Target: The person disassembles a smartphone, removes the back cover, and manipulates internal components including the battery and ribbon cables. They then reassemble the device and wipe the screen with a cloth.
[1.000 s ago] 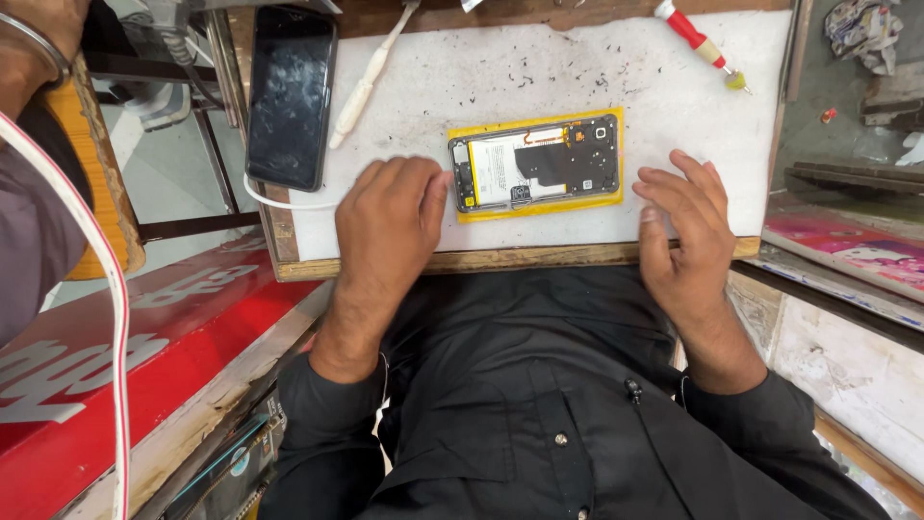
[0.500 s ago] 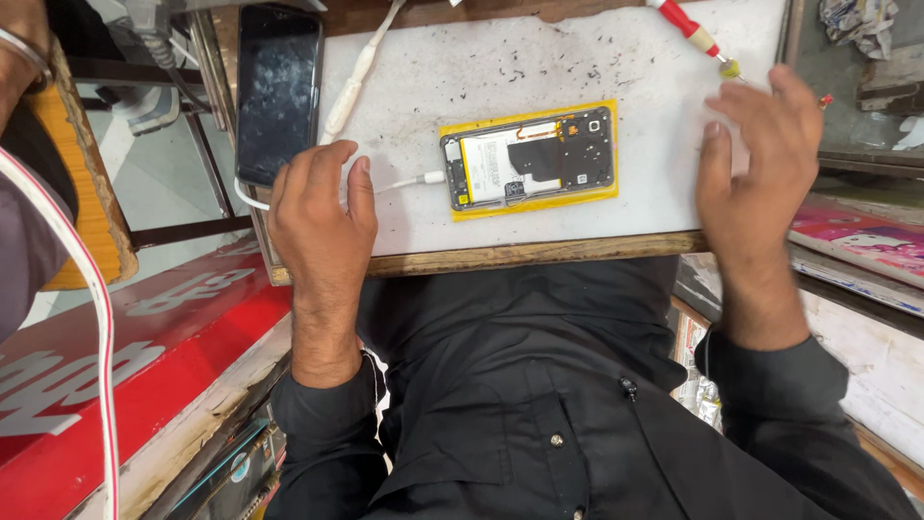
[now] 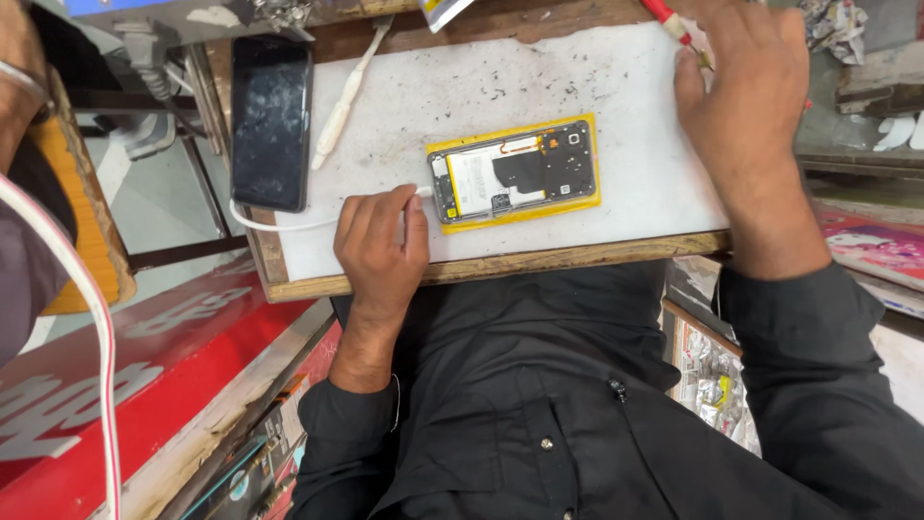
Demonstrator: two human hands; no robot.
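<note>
White charging cable (image 3: pixel 289 223) sits pinched in my left hand (image 3: pixel 380 241), fingers closed on its plug at the end of the opened yellow-framed phone (image 3: pixel 515 173) lying flat mid-board. Farther off, my right hand (image 3: pixel 741 106) curls loosely over the red-handled screwdriver (image 3: pixel 666 15).

Looks like a phone repair stall: opened phone (image 3: pixel 513 172), red-handled screwdriver (image 3: pixel 674 21), scuffed white work board (image 3: pixel 500 87), cluttered counters.
</note>
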